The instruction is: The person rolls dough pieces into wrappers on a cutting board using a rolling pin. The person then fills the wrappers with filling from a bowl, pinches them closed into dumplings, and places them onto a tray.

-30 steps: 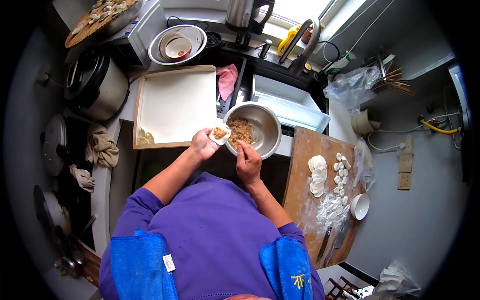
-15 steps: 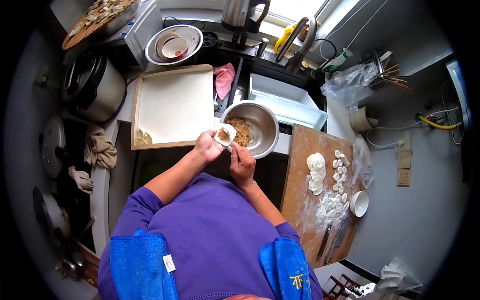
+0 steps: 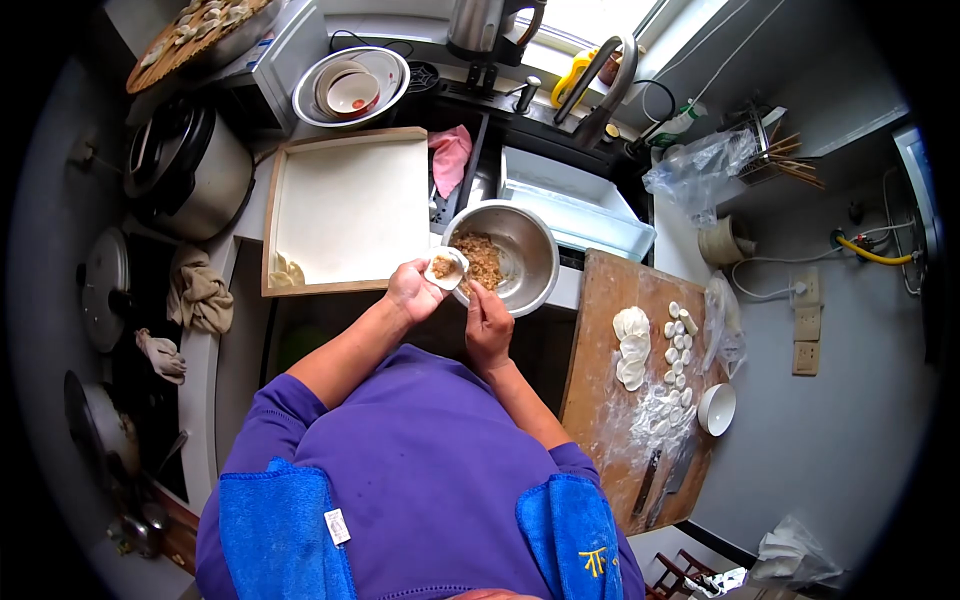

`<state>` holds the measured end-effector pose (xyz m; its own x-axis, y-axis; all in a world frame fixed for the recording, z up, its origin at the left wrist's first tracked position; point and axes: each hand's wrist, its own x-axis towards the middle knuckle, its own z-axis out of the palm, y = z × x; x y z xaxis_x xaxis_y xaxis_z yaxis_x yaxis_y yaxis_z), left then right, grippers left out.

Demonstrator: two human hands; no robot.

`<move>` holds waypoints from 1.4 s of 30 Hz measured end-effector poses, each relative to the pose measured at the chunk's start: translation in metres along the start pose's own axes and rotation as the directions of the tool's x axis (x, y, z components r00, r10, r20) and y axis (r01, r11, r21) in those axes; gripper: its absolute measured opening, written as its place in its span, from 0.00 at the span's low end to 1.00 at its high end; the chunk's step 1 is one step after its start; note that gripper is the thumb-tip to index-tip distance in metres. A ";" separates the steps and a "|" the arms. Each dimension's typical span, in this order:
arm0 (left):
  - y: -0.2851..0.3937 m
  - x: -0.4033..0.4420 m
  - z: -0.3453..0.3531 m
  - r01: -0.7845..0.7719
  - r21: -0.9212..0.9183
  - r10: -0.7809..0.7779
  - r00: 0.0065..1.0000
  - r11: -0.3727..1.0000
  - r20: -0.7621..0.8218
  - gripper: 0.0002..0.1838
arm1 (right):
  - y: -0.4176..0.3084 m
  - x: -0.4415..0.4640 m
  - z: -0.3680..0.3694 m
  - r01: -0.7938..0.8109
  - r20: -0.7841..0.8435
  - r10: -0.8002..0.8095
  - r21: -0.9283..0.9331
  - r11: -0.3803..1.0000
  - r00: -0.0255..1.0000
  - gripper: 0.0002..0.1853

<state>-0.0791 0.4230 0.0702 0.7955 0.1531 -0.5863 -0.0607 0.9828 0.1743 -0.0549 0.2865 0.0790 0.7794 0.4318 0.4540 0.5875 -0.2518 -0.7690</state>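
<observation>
My left hand [image 3: 413, 292] is closed under a round dumpling wrapper [image 3: 434, 279], cupping it at the near left rim of the steel bowl. A lump of minced filling [image 3: 446, 266] lies on the wrapper. My right hand [image 3: 488, 330] is pinched on a thin utensil, mostly hidden by the fingers, beside the wrapper. In the steel bowl [image 3: 535, 255], more minced filling [image 3: 482, 262] is heaped against the left side. Left of the hands, a wood-edged tray [image 3: 350, 215] has a few folded dumplings [image 3: 288, 272] in its near left corner.
On the right, a floured board [image 3: 600, 350] bears stacked wrappers [image 3: 632, 345], several dough pieces [image 3: 680, 355], a white bowl [image 3: 717, 409] and a knife [image 3: 682, 465]. A clear bin [image 3: 575, 205] sits in the sink behind the bowl. A cooker [image 3: 190, 170] stands far left.
My right hand has shifted slightly right and away from the wrapper. More filling shows on the wrapper, where a utensil tip was before. My left hand has barely moved.
</observation>
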 end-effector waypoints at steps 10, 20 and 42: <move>0.007 0.005 -0.008 -0.056 0.128 0.052 0.998 0.990 0.034 0.18 | 0.063 0.023 0.009 -0.042 0.372 0.312 -0.583 0.811 0.874 0.09; 0.007 -0.010 0.002 0.135 0.168 -0.142 0.989 0.976 0.031 0.20 | -0.007 0.026 -0.019 0.430 0.223 -0.384 -0.228 0.873 0.896 0.19; -0.004 -0.060 0.037 -0.301 0.706 -0.065 0.896 0.641 0.440 0.16 | -0.020 0.049 -0.024 -0.310 0.207 0.244 0.415 0.855 0.948 0.07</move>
<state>-0.1045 0.4058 0.1343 0.9818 0.0282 -0.1879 0.1474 0.5111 0.8468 -0.0239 0.2921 0.1274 0.8367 0.5267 0.1498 0.1700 0.0103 -0.9854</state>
